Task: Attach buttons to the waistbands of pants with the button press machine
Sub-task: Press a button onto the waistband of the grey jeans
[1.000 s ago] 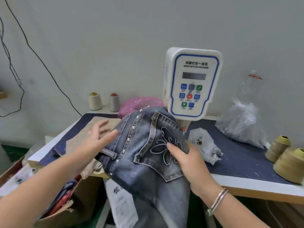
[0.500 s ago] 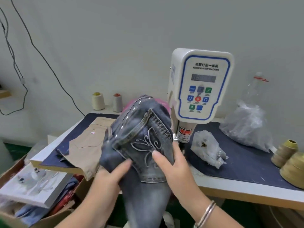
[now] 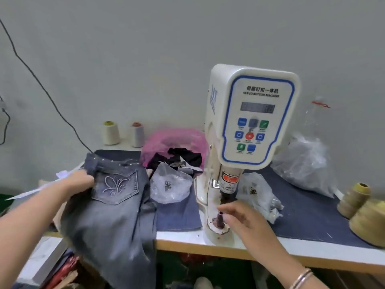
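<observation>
Currently your left hand (image 3: 83, 181) grips the jeans (image 3: 116, 205); right hand (image 3: 243, 220), fingers relaxed, holds nothing beside the button press machine (image 3: 248, 126) die.

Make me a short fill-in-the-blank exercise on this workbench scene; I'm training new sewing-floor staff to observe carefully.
1. The left hand grips the grey ____, which hang over the table edge.
2. The embroidered back pocket of that garment faces ____.
3. The right hand reaches toward the base of the white button ____.
4. Behind the pile of black cloth lies a ____ plastic bag.

Missing words: jeans; up; machine; pink
</observation>
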The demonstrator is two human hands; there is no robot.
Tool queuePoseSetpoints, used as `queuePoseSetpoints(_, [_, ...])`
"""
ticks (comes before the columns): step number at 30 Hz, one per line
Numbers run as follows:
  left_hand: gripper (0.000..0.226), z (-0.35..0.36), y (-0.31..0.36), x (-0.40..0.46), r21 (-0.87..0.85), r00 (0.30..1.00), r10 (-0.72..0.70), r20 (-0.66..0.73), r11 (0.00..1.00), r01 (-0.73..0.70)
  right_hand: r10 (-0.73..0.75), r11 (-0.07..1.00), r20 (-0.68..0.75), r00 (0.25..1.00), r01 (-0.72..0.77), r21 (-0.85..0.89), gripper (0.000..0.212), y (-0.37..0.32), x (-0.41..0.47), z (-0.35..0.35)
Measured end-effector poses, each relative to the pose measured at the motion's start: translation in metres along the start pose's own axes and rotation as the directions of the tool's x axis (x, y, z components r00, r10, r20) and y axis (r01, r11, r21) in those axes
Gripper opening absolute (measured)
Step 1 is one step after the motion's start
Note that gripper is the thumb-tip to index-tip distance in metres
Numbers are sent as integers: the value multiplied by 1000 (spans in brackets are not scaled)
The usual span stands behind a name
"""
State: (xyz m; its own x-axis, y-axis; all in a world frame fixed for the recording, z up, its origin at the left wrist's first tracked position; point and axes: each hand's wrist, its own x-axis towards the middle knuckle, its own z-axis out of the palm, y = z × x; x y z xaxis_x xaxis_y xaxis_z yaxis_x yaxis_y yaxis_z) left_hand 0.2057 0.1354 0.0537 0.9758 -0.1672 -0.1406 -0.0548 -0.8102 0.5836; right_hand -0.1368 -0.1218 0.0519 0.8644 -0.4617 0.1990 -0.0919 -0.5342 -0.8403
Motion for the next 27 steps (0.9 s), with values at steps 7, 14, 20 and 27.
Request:
queuePoseSetpoints(7, [72,44,-7,-15,115,876,111,-469,991,-64,108,982,-399,911,-160,-99,20,54,25,-85])
queuePoseSetpoints(14, [22,155,70,-109,166,604,791,-98,612,-773,210,628,-90,974,-205,-751,25,101,98,-67])
queuePoseSetpoints(20, [14,198,71,-118,85,650,750,-124,661,-746,219,431,-193,957,-272,-861,23,109,118,-47])
queuePoseSetpoints(27, [12,198,71,-121,81,674,726,-139,687,-722,376,326,-204,904,-335,-884,23,95,134,-36])
